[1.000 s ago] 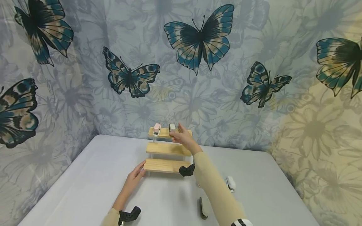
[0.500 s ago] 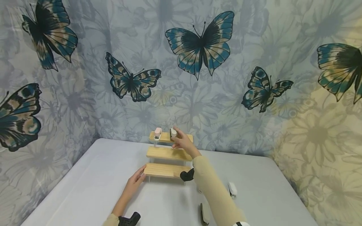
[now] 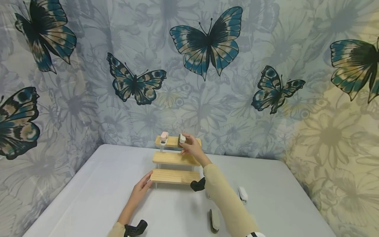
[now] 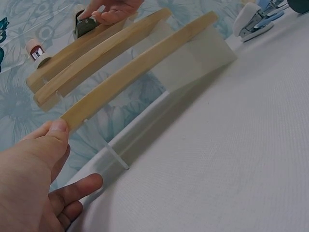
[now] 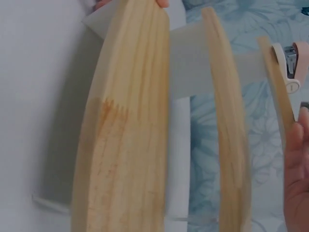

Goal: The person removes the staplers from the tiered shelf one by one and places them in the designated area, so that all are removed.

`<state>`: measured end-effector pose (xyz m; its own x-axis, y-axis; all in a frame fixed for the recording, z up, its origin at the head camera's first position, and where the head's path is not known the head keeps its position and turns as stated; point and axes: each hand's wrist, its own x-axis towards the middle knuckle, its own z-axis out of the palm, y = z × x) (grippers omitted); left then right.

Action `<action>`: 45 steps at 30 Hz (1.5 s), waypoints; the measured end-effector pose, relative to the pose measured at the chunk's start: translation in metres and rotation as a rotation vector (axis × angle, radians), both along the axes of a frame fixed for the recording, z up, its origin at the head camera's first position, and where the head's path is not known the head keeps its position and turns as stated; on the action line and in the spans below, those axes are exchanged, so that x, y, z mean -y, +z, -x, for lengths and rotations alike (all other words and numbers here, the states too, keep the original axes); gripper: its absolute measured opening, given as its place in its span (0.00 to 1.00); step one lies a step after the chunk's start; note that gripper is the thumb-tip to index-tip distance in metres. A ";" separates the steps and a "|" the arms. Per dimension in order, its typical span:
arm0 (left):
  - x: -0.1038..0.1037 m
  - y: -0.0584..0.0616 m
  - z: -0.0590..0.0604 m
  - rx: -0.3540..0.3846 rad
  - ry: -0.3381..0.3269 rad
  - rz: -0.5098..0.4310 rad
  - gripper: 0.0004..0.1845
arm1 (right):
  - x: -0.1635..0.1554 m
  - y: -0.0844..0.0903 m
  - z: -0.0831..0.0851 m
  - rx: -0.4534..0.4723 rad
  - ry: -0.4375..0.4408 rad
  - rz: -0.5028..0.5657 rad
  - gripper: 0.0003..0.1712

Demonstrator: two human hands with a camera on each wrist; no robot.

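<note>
A three-step wooden display stand [image 3: 174, 176] with clear supports stands near the back of the white table. My left hand [image 3: 141, 187] pinches the left end of its lowest board, thumb on top in the left wrist view. On the top board my right hand [image 3: 193, 148] holds a small stapler [image 3: 182, 139] with a light top and dark base, thumb and fingers at its sides. A pink and white stapler [image 3: 164, 138] sits apart at the left end of that board. In the right wrist view the right hand [image 5: 297, 174] is at the edge and its stapler mostly hidden.
A grey-green stapler [image 3: 214, 221] and a white stapler [image 3: 242, 195] lie on the table [image 3: 278, 204] near the right forearm. Something small is partly hidden behind the right sleeve [image 3: 228, 200]. A butterfly-print curtain [image 3: 204, 108] hangs close behind the stand.
The right hand and its stapler have shifted slightly right on the top board, and the stapler has turned a little. The left hand stays at the lowest board.
</note>
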<state>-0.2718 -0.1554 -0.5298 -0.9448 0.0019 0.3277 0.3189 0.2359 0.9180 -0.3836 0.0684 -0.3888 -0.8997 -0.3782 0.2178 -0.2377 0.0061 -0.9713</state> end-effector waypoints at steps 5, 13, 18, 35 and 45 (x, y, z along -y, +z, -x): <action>0.001 0.002 0.000 -0.024 0.001 0.008 0.21 | -0.004 -0.003 -0.003 -0.058 -0.090 0.012 0.28; 0.001 0.001 -0.001 -0.038 0.002 0.011 0.21 | -0.014 -0.010 -0.014 -0.129 -0.112 -0.002 0.27; 0.000 0.001 -0.001 -0.036 0.001 0.006 0.21 | -0.034 -0.048 -0.003 -0.149 -0.051 0.038 0.26; -0.001 0.003 -0.003 -0.034 -0.008 0.030 0.22 | -0.092 -0.059 -0.089 -0.143 0.048 -0.051 0.28; -0.001 0.003 -0.002 -0.010 -0.017 0.015 0.22 | -0.117 -0.020 -0.163 0.036 0.037 -0.056 0.31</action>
<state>-0.2694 -0.1541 -0.5268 -0.9413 0.0231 0.3367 0.3319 0.2441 0.9112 -0.2204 0.1851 -0.4090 -0.8916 -0.4223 0.1634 -0.2042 0.0529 -0.9775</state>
